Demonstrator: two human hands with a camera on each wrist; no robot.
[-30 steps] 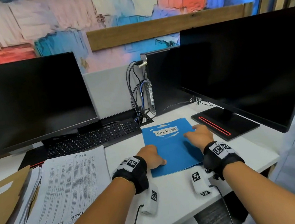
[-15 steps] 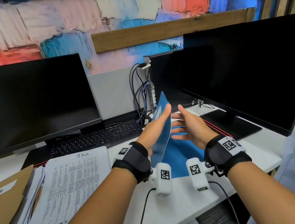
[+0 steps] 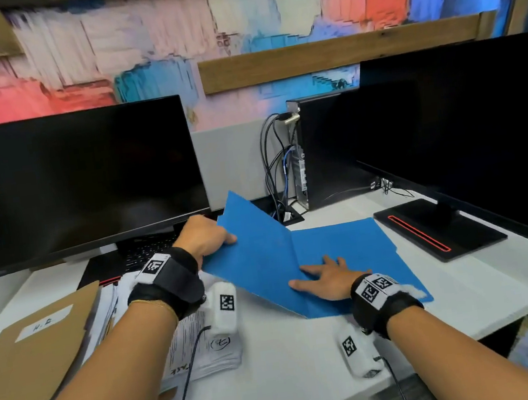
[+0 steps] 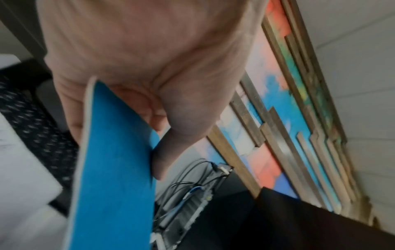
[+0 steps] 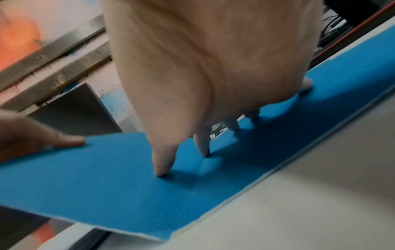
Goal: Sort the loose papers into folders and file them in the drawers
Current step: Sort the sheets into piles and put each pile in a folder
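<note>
- Since half a second ago, I see the blue folder (image 3: 300, 262) go from half-raised to nearly flat: its front cover has swung left and the whole thing lies spread on the white desk (image 3: 294, 372).
- My left hand (image 3: 205, 237) pinches the cover's outer edge, thumb on the inner face and fingers behind it, as the left wrist view shows. I judge that grip keeps the flap from springing shut.
- My right hand (image 3: 329, 280) is flat and spread, fingertips (image 5: 162, 172) pressing beside the crease, thumb on the cover side. That looks meant to pin the back leaf down while the cover is pulled.
- Nothing lies inside the folder as far as I can see; both inner faces are bare blue.
- Loose papers (image 3: 201, 347) sit in a stack just left of it, partly under my left wrist, so they're in easy reach for loading.
- A brown folder (image 3: 38, 353) rests further left, against that stack.
- No drawer is in view.
</note>
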